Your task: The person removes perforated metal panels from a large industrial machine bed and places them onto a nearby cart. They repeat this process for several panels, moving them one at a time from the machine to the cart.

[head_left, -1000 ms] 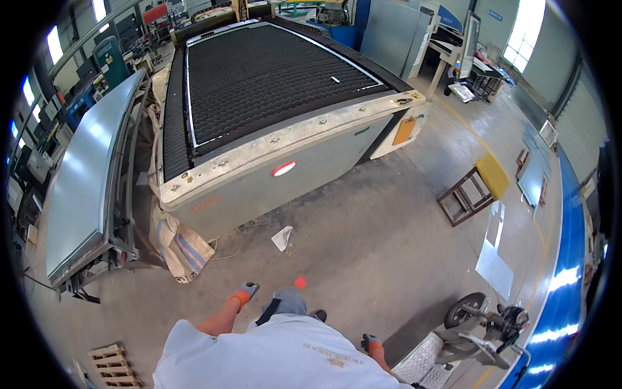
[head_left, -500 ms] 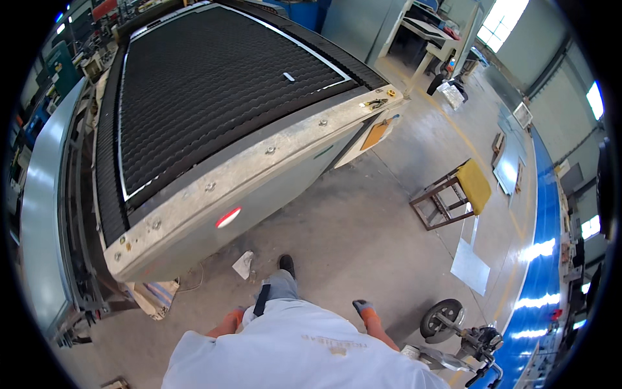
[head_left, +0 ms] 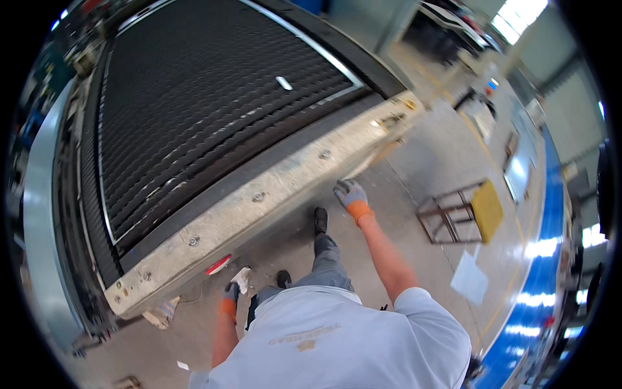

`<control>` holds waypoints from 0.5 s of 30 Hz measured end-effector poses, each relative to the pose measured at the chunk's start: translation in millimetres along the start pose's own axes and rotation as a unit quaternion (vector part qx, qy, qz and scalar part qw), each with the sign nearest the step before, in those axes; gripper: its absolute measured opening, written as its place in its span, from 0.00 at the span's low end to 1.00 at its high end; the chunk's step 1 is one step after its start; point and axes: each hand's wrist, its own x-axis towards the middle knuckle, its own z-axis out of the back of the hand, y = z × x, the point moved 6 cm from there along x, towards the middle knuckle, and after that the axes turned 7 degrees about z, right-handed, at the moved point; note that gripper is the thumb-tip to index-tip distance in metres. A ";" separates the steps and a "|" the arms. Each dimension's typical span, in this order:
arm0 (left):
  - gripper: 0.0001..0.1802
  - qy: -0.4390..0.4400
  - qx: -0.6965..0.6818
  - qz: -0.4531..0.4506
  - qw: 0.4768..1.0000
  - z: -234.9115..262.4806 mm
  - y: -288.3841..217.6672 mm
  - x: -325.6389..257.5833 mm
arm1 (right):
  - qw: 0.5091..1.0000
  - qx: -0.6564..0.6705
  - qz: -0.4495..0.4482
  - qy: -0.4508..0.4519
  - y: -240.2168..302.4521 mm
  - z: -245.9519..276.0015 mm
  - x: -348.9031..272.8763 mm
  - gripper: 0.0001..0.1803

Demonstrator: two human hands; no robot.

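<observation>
My right hand (head_left: pixel 350 192), in a grey glove with an orange cuff, reaches out beside the front rim (head_left: pixel 291 175) of a large slatted metal bed. Its fingers are apart and nothing shows in them; whether they touch the rim I cannot tell. My left hand (head_left: pixel 231 292), gloved the same way, hangs low at my left, below a red and white oval marker (head_left: pixel 219 264) on the bed's front. Its fingers are dark and blurred. On the bed's dark slats (head_left: pixel 214 110) lies a small pale strip (head_left: pixel 284 83). Pliers-like tools (head_left: pixel 391 119) lie at the rim's right end.
A stool (head_left: pixel 486 211) with a yellow seat stands at the right, beside a flat pale sheet (head_left: pixel 470 279) on the floor. Crumpled white material (head_left: pixel 242 279) lies near my feet. Long metal sheets (head_left: pixel 42 214) line the bed's left side. Blue flooring (head_left: pixel 541 285) runs along the far right.
I have stepped closer to the bed. My right arm has swung up and forward from my side to the rim. My left gloved hand has come into view. The view has shifted and blurred.
</observation>
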 end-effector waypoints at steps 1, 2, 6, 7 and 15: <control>0.15 -0.017 -0.060 0.067 0.996 6.4 47.5 2.9 | 0.999 0.046 0.018 0.005 5.2 0.9 53.8 0.27; 0.14 -0.034 -0.129 0.129 0.983 -0.7 63.0 -4.3 | 0.998 0.042 0.043 -0.006 8.3 -1.4 108.5 0.28; 0.20 -0.107 -0.101 0.298 0.943 -36.4 101.4 -79.3 | 0.990 -0.033 0.133 -0.017 71.7 -27.2 297.6 0.28; 0.21 -0.095 -0.104 0.328 0.934 -58.7 101.8 -89.7 | 0.983 -0.058 0.175 -0.024 81.3 -23.1 337.6 0.29; 0.26 -0.163 0.022 0.275 0.947 -176.7 32.5 -188.6 | 0.984 -0.114 0.088 0.101 40.4 -87.2 495.2 0.31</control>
